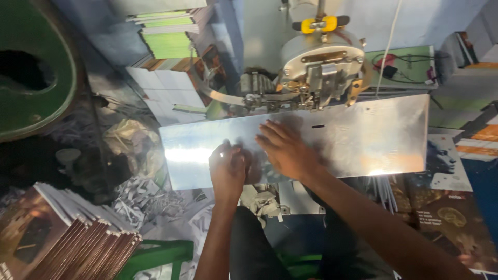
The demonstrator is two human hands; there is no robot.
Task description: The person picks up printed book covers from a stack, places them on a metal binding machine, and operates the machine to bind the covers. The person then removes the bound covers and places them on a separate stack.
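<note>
Shiny metal table (373,135) of a stitching machine (316,67): left hand (227,167) clenched into a fist, resting near the table's front edge, holding nothing visible. Right hand (285,150) lies flat, fingers spread, just beside it at mid-table, below the machine head. Stacked booklets (85,249) sit off the table's front-left corner, paper scraps (137,199) near them.

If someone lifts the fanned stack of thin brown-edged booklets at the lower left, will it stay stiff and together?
The fanned stack of thin brown-edged booklets would probably sag, since each looks thin. It already lies fanned, so the booklets may slide apart. Their covers look glossy, which suggests they are slippery.
</note>
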